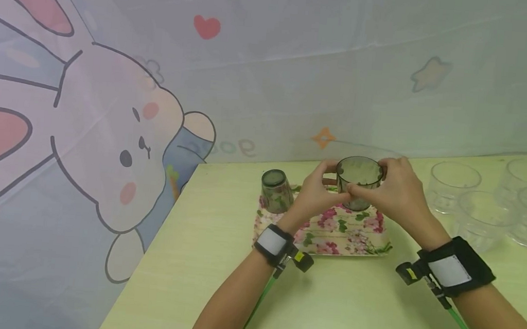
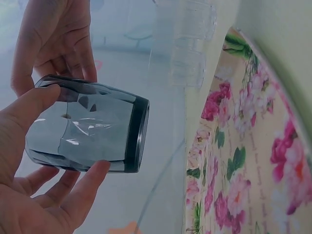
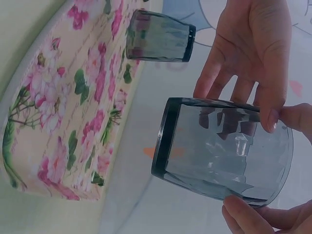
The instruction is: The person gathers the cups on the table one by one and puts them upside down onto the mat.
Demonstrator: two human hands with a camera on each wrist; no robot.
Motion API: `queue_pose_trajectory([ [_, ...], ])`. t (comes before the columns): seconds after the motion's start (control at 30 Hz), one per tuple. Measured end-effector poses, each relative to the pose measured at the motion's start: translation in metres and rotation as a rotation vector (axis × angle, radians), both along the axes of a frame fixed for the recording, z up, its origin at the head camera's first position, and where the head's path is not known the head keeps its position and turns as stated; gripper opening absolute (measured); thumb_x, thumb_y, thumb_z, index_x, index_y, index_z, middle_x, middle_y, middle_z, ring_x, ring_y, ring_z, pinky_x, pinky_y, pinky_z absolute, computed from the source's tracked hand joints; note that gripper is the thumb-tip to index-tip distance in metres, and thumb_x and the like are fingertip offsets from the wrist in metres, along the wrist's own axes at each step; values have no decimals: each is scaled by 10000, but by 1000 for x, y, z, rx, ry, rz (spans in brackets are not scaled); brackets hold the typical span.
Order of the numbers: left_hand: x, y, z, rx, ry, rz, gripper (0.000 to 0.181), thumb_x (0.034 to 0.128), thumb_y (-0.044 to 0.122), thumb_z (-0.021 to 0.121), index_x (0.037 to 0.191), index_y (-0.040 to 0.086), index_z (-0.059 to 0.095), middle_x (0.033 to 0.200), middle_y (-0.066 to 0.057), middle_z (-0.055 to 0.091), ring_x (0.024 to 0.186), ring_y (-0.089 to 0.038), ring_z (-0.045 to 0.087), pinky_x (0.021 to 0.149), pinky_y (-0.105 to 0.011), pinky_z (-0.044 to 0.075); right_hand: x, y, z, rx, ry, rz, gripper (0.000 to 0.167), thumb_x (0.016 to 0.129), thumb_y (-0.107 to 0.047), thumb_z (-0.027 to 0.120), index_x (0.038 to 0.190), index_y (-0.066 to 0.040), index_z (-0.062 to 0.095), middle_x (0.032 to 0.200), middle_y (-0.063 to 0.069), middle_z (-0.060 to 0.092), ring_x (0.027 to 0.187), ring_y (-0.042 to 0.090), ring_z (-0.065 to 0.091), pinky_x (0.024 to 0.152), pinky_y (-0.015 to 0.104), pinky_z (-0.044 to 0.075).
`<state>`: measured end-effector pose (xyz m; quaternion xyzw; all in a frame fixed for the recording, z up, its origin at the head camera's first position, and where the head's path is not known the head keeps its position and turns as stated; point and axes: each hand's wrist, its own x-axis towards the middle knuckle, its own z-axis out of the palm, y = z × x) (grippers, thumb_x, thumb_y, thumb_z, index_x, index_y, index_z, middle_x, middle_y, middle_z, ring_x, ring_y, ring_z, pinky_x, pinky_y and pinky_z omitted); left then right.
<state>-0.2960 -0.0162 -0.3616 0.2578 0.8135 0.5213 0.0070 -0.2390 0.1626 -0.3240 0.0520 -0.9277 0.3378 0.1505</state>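
Note:
Both hands hold a smoky grey glass (image 1: pixel 359 177) upright, mouth up, above a floral tray (image 1: pixel 327 236). The left hand (image 1: pixel 319 192) grips its left side; the right hand (image 1: pixel 396 190) grips its right side, thumbs on the near wall. In the left wrist view the glass (image 2: pixel 92 129) shows its thick dark base, with the left hand (image 2: pixel 48 180) and the right hand (image 2: pixel 61 41) on opposite sides. The right wrist view shows the glass (image 3: pixel 224 151) off the tray (image 3: pixel 63 112). A second grey glass (image 1: pixel 277 191) stands upside down at the tray's left end.
Several clear glasses (image 1: pixel 487 215) stand on the yellow-green table (image 1: pixel 340 305) to the right, beside the right forearm. Behind the table hangs a cloth (image 1: pixel 274 83) printed with a rabbit, hearts and stars.

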Motion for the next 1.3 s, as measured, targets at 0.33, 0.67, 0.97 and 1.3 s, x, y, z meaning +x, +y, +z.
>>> queue_pose_trajectory([
  [0.33, 1, -8, -8, -1, 12, 6, 633, 813, 234, 770, 1358, 239, 449, 1375, -22, 495, 1160, -225, 584, 786, -202, 555, 5, -8, -3, -8, -26, -8, 896, 790, -575, 689, 1317, 108, 446, 1212, 288, 433, 928, 344, 483, 642, 373, 442],
  [0.67, 2, -8, -14, 6, 9, 27, 649, 802, 230, 780, 1359, 236, 447, 1382, -26, 491, 1188, -232, 571, 749, -187, 558, 8, -11, -8, -13, -7, -13, 877, 786, -530, 716, 1310, 115, 438, 1201, 302, 421, 978, 411, 499, 728, 526, 490],
  [0.97, 6, -3, -11, -22, 17, 30, 722, 801, 269, 780, 1415, 214, 404, 1394, -28, 481, 1181, -200, 571, 773, -153, 557, 10, -7, -12, -44, 13, -10, 860, 795, -513, 716, 1329, 101, 435, 1221, 301, 422, 1020, 411, 471, 760, 547, 463],
  [1.3, 15, 2, -10, -43, 59, 87, 753, 779, 320, 791, 1410, 192, 400, 1334, -41, 499, 1093, -130, 548, 728, -124, 540, 9, -8, -16, -59, 17, -6, 868, 791, -499, 727, 1339, 99, 419, 1226, 291, 413, 1031, 407, 481, 777, 555, 468],
])
